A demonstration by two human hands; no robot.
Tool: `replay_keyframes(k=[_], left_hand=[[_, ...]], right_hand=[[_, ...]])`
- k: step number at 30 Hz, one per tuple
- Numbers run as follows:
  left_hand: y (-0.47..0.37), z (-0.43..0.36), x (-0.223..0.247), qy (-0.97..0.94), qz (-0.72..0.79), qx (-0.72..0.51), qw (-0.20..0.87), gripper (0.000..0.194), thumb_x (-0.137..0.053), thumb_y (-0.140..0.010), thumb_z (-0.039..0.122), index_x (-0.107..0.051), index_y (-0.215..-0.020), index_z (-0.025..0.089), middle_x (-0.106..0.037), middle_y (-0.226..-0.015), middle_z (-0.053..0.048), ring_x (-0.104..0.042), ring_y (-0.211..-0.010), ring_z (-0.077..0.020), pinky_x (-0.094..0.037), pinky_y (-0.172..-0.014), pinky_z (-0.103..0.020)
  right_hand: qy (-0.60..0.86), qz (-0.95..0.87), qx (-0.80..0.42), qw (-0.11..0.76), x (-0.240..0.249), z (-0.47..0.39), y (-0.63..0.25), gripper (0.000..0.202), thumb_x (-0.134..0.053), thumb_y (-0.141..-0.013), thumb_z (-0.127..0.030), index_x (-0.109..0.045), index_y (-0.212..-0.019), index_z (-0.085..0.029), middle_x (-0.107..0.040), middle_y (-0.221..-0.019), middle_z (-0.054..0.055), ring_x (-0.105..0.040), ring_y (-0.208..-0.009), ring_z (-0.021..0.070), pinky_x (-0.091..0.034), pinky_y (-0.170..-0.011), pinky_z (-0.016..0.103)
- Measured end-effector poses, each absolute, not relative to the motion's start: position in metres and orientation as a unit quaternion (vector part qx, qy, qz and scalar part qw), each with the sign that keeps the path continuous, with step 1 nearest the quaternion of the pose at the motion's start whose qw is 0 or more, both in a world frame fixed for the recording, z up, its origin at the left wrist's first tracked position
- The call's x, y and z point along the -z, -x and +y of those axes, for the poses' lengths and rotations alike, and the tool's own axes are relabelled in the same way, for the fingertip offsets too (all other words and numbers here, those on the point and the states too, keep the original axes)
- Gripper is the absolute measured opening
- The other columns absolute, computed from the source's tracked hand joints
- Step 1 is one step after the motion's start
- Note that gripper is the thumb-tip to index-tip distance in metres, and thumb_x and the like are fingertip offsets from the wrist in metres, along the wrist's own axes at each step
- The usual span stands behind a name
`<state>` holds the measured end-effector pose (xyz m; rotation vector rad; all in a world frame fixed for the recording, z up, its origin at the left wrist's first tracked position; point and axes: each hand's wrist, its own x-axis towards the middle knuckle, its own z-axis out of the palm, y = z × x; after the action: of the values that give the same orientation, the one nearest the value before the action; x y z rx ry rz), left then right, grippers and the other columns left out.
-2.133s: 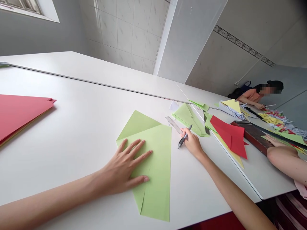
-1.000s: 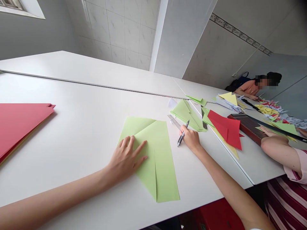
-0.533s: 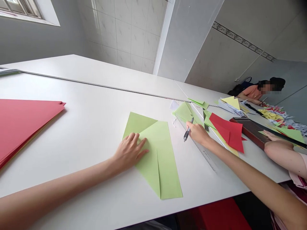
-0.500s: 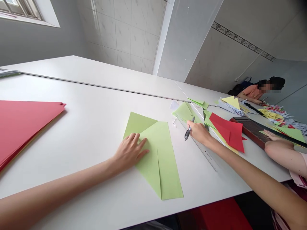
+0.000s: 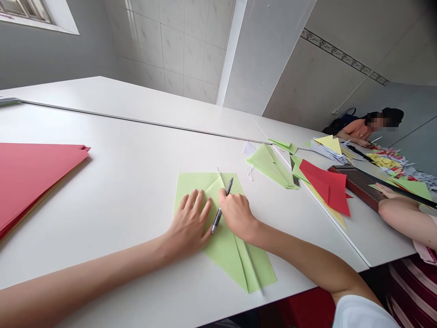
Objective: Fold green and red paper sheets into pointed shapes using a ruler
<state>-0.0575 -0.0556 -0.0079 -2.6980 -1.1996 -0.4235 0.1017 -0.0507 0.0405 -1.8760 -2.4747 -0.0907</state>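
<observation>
A folded sheet of green paper (image 5: 225, 255) lies on the white table in front of me. My left hand (image 5: 191, 218) rests palm down on its left part, fingers spread. On the sheet's upper middle is my right hand (image 5: 237, 212), closed round a grey pen (image 5: 228, 186) and touching a thin clear ruler (image 5: 252, 271). The ruler runs across the green paper from its top edge to beyond its bottom edge. Part of the ruler is hidden beneath my right hand.
Large red sheets (image 5: 37, 177) lie at the left. To the right are stacked green papers (image 5: 268, 164), a folded red paper (image 5: 324, 182) and a dark-topped paper trimmer (image 5: 362, 187) with another person's hand on it. A person in a cap (image 5: 362, 130) sits at the far right.
My right hand has moved left from the green stack onto the sheet, bringing the pen and ruler. The green sheet has turned slightly, and my left hand's fingers have spread.
</observation>
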Motion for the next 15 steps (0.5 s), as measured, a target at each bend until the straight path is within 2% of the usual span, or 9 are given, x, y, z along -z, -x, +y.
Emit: replay_keyframes(k=[4,7,9,12,13,15], left_hand=[[0.056,-0.069,0.001,0.905,-0.398,0.125,0.088,0.044,-0.044,-0.092,0.029,-0.054,-0.130,0.008,-0.051,-0.132,-0.025,-0.048,-0.124,-0.0421,-0.045,-0.097,-0.055],[0.055,-0.067,-0.008,0.911,-0.388,0.105,0.088,0.035,-0.038,-0.097,0.027,-0.060,-0.120,0.013,-0.059,-0.119,-0.020,-0.055,-0.109,-0.0353,-0.050,-0.086,-0.049],[0.054,-0.058,-0.013,0.913,-0.388,0.094,0.085,0.031,-0.035,-0.098,0.025,-0.063,-0.109,0.015,-0.062,-0.105,-0.017,-0.058,-0.096,-0.0306,-0.050,-0.076,-0.043],[0.049,-0.036,-0.016,0.907,-0.403,0.090,0.078,0.032,-0.035,-0.099,0.027,-0.061,-0.110,0.013,-0.061,-0.096,-0.015,-0.058,-0.085,-0.0262,-0.048,-0.066,-0.037],[0.048,-0.028,-0.016,0.905,-0.409,0.092,0.076,0.035,-0.034,-0.100,0.030,-0.059,-0.117,0.012,-0.061,-0.099,-0.015,-0.058,-0.086,-0.0261,-0.049,-0.065,-0.036],[0.046,-0.015,-0.012,0.901,-0.417,0.097,0.071,0.046,-0.032,-0.101,0.039,-0.050,-0.132,0.010,-0.059,-0.116,-0.019,-0.060,-0.095,-0.0281,-0.051,-0.069,-0.038]], right_hand=[[0.615,-0.788,0.025,-0.008,-0.040,-0.060,-0.101,0.007,-0.051,-0.095,-0.013,-0.056,-0.098,-0.015,-0.070,-0.071,0.010,-0.070,-0.064,0.0236,-0.039,-0.047,0.027],[0.606,-0.796,0.013,0.005,-0.038,-0.070,-0.114,0.018,-0.043,-0.102,-0.030,-0.056,-0.098,-0.018,-0.069,-0.074,0.007,-0.068,-0.065,0.0224,-0.040,-0.048,0.029],[0.588,-0.806,0.001,0.062,-0.035,-0.077,-0.130,0.019,-0.048,-0.100,-0.036,-0.055,-0.103,-0.019,-0.068,-0.077,0.005,-0.067,-0.070,0.0230,-0.045,-0.053,0.030],[0.524,-0.827,-0.063,0.194,-0.024,-0.083,-0.158,0.032,-0.057,-0.095,-0.033,-0.049,-0.122,-0.019,-0.069,-0.091,0.007,-0.068,-0.092,0.0250,-0.055,-0.076,0.037],[0.501,-0.830,-0.096,0.225,-0.019,-0.085,-0.167,0.034,-0.059,-0.094,-0.033,-0.047,-0.122,-0.020,-0.070,-0.101,0.009,-0.067,-0.104,0.0254,-0.055,-0.087,0.040],[0.467,-0.831,-0.156,0.259,-0.009,-0.087,-0.181,0.028,-0.061,-0.092,-0.037,-0.046,-0.112,-0.023,-0.065,-0.125,0.014,-0.057,-0.126,0.0257,-0.050,-0.102,0.043]])
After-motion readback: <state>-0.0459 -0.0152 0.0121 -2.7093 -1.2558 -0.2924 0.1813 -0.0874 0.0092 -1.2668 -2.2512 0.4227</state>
